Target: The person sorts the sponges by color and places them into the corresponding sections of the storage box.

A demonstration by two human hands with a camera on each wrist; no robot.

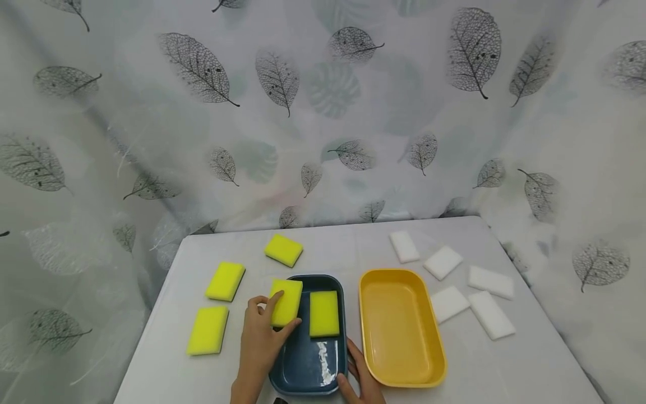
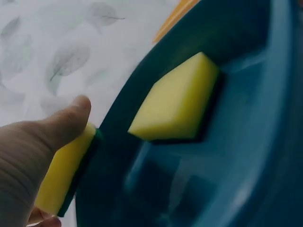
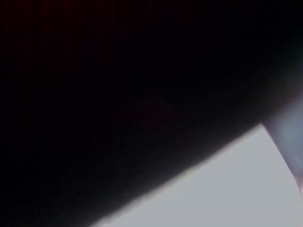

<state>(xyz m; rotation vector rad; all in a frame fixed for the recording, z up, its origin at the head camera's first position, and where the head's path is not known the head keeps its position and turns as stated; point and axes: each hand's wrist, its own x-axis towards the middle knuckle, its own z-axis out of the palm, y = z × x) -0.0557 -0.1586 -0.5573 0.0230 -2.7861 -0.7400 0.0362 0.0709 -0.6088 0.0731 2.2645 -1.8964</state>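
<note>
My left hand (image 1: 262, 331) pinches a yellow sponge (image 1: 287, 303) with a dark green underside, tilted over the left rim of a dark blue tray (image 1: 308, 376). In the left wrist view the thumb presses the yellow face of that sponge (image 2: 64, 172). Another yellow sponge (image 1: 324, 314) lies inside the tray, toward its far right. At the tray's near right side, my right hand (image 1: 364, 381) holds the edge, thumb near the rim and fingers along the outer wall. The right wrist view is mostly dark and hides the grip.
Three yellow sponges, near (image 1: 208, 330), middle (image 1: 225, 281) and far (image 1: 284, 250), lie left of and beyond the blue tray. A yellow tray (image 1: 404, 336) stands to its right. Several white sponge blocks (image 1: 491, 315) are scattered farther right. A leaf-patterned curtain (image 1: 313, 112) hangs behind the white table (image 1: 166, 370).
</note>
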